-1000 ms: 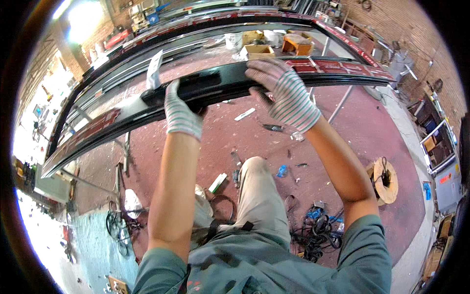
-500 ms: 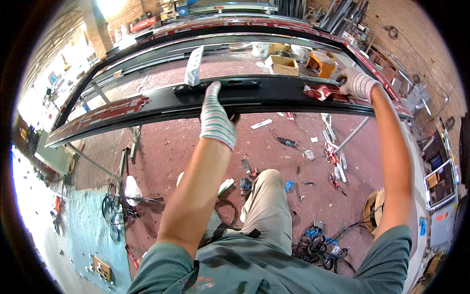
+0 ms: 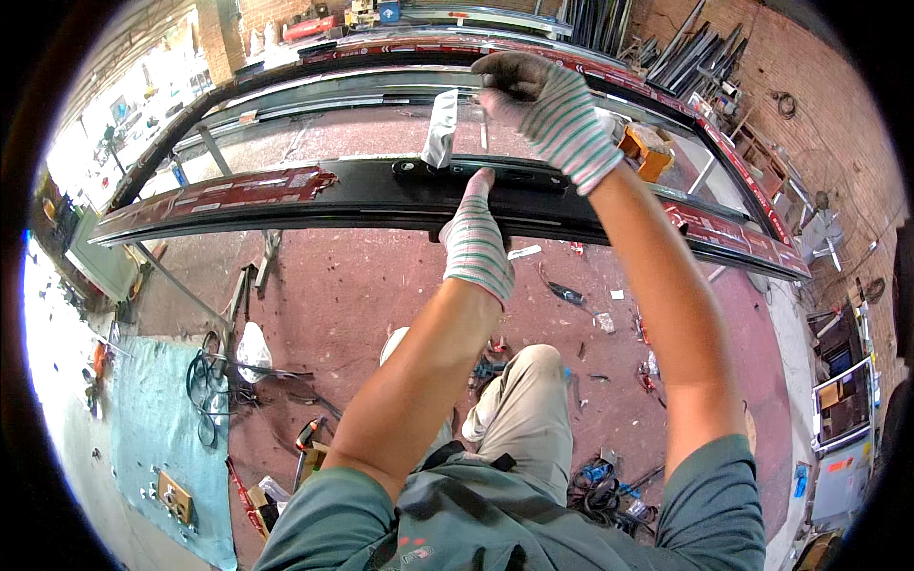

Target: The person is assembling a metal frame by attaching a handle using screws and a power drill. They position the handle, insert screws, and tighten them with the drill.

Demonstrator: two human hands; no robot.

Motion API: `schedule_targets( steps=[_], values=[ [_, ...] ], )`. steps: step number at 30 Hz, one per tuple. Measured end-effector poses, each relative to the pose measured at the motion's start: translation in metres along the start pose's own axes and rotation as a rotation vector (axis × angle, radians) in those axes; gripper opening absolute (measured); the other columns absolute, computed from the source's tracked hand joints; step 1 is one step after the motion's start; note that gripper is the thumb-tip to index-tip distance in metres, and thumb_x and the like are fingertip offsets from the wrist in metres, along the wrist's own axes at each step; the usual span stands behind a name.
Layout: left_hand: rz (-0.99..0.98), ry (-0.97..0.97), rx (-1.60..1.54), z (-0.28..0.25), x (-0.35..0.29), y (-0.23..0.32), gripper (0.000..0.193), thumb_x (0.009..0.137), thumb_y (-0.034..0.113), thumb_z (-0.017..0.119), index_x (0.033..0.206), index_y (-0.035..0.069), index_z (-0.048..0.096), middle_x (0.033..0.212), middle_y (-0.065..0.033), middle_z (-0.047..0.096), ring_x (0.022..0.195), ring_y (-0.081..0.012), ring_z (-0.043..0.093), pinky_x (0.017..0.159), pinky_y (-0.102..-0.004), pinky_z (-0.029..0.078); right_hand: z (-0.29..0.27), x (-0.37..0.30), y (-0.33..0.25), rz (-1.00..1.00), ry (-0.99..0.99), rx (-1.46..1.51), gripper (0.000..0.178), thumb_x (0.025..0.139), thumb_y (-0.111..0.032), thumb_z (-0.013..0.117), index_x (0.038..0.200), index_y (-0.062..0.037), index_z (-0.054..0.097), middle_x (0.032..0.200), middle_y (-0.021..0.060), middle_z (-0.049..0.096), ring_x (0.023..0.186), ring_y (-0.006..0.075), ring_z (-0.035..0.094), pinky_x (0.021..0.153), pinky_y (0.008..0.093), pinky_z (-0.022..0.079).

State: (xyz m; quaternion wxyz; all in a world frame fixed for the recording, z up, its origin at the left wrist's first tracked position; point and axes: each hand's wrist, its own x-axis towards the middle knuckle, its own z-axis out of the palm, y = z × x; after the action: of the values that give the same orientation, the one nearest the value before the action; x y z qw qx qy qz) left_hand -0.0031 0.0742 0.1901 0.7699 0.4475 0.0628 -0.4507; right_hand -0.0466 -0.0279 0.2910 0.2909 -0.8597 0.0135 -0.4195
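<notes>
A large black metal frame (image 3: 367,198) with red protective film (image 3: 238,190) on its ends spans the view before me. On its near rail lies a long black handle plate (image 3: 411,168), and a lever handle in white wrapping (image 3: 441,128) stands up from it. My left hand (image 3: 479,246), in a striped glove, grips the near rail, thumb on top beside the plate and fingers underneath, partly hidden. My right hand (image 3: 562,119), also gloved, is raised over the rail, right of the handle. Its fingers curve apart from the thumb, and nothing shows between them.
Metal legs (image 3: 181,285) support the frame. Offcuts and a black-handled tool (image 3: 566,293) litter the red floor. Tangled cables (image 3: 595,495) lie by my right side, and a blue-green mat (image 3: 171,428) is at left. An orange box (image 3: 647,152) stands beyond the near rail.
My right hand has left the crumpled red film at the right of the rail and swung up and left, near the handle. My left hand keeps its hold beside the plate. The view has shifted.
</notes>
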Motion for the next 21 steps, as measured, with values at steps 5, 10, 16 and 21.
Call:
schedule_targets(
  steps=[5, 10, 16, 21],
  values=[
    [-0.011, 0.033, 0.030, -0.002, 0.007, 0.000, 0.037, 0.077, 0.043, 0.077, 0.101, 0.017, 0.064, 0.090, 0.0009, 0.064, 0.077, -0.0141, 0.057, 0.067, -0.0337, 0.046, 0.029, -0.005, 0.005, 0.048, -0.016, 0.024, 0.025, 0.087, -0.011, 0.072, 0.112, -0.0060, 0.070, 0.097, 0.0031, 0.072, 0.087, 0.0104, 0.068, 0.084, 0.0250, 0.057],
    [0.020, 0.071, 0.042, -0.002, 0.024, -0.007, 0.037, 0.077, 0.042, 0.077, 0.101, 0.017, 0.064, 0.090, 0.0022, 0.064, 0.076, -0.0140, 0.058, 0.067, -0.0334, 0.046, 0.034, -0.012, 0.002, 0.033, 0.006, 0.076, 0.024, 0.088, -0.013, 0.071, 0.111, -0.0047, 0.069, 0.097, 0.0033, 0.073, 0.086, 0.0106, 0.068, 0.083, 0.0294, 0.057],
    [-0.020, 0.035, 0.037, -0.002, 0.018, -0.005, 0.036, 0.076, 0.042, 0.077, 0.099, 0.018, 0.064, 0.089, 0.0022, 0.065, 0.076, -0.0139, 0.058, 0.067, -0.0337, 0.046, 0.035, -0.017, 0.001, 0.024, -0.037, -0.010, 0.021, 0.090, -0.017, 0.070, 0.107, -0.0060, 0.072, 0.096, 0.0044, 0.074, 0.086, 0.0121, 0.068, 0.082, 0.0295, 0.057],
    [0.008, 0.082, 0.057, -0.002, 0.028, -0.009, 0.037, 0.076, 0.045, 0.076, 0.099, 0.018, 0.064, 0.089, 0.0011, 0.064, 0.077, -0.0137, 0.056, 0.066, -0.0345, 0.044, 0.028, -0.019, 0.011, 0.090, -0.114, -0.092, 0.024, 0.090, -0.016, 0.070, 0.112, -0.0067, 0.072, 0.099, 0.0065, 0.074, 0.091, 0.0133, 0.069, 0.085, 0.0295, 0.056]
  ],
)
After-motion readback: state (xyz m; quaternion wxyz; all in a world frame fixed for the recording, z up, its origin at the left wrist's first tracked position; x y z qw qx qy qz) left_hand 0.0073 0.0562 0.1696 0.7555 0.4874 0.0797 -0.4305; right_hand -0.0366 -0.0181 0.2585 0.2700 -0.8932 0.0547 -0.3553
